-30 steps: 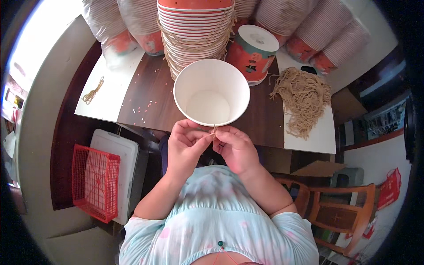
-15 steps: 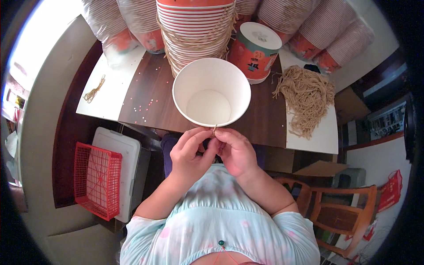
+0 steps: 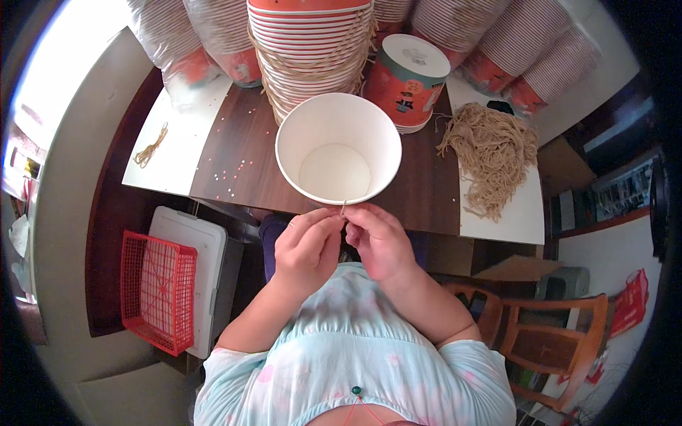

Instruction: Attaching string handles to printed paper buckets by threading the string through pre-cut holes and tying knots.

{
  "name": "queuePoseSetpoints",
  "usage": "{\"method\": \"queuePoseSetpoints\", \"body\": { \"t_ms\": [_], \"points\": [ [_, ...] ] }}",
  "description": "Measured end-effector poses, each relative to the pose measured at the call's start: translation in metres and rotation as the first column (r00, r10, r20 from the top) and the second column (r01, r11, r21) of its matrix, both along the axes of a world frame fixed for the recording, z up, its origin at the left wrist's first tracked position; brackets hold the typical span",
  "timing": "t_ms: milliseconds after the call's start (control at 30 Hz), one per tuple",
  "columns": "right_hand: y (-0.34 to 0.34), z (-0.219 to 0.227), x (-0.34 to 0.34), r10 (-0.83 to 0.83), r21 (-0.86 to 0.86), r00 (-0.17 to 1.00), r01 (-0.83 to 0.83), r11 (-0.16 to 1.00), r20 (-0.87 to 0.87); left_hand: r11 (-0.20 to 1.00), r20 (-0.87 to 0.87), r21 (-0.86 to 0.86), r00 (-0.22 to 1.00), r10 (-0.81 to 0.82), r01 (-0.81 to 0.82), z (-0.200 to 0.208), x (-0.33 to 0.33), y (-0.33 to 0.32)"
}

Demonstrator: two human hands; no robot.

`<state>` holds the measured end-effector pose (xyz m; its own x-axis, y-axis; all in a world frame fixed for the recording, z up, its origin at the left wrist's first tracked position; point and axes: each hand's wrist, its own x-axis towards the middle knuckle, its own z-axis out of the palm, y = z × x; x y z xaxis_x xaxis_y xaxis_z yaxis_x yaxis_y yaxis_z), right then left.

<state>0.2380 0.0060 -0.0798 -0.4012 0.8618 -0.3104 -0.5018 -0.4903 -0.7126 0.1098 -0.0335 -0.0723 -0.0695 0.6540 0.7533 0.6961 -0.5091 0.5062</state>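
White bucket [image 3: 339,124]: at the near edge of the surface [image 3: 430,184], mouth facing up at me; I judge it light, thin-walled, easily dented, so I'd take it by the firmer rim.
Cord [image 3: 344,207]: a short bit shows at the rim's near side; likely soft, limp and not slippery, best pinched near its end.
Right hand [image 3: 381,243]: thumb and forefinger seem closed on the cord.
Left hand [image 3: 307,248]: fingertips together beside it; I cannot tell whether they pinch it.
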Motion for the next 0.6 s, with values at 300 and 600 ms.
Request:
{"method": "queuePoseSetpoints", "body": {
  "t_ms": [300, 600],
  "points": [
    [0.014, 0.008, 0.007, -0.632, 0.822, 0.548, -0.215, 0.527, 0.548, 0.771, 0.588, -0.517, 0.809, 0.004, 0.372, 0.016, -0.01, -0.012],
    [0.002, 0.024, 0.023, -0.775, 0.863, 0.491, -0.488, 0.134, 0.398, 0.632, 0.778, -0.538, 0.617, 0.118, 0.558, 0.014, -0.016, -0.02]
  ]
}}
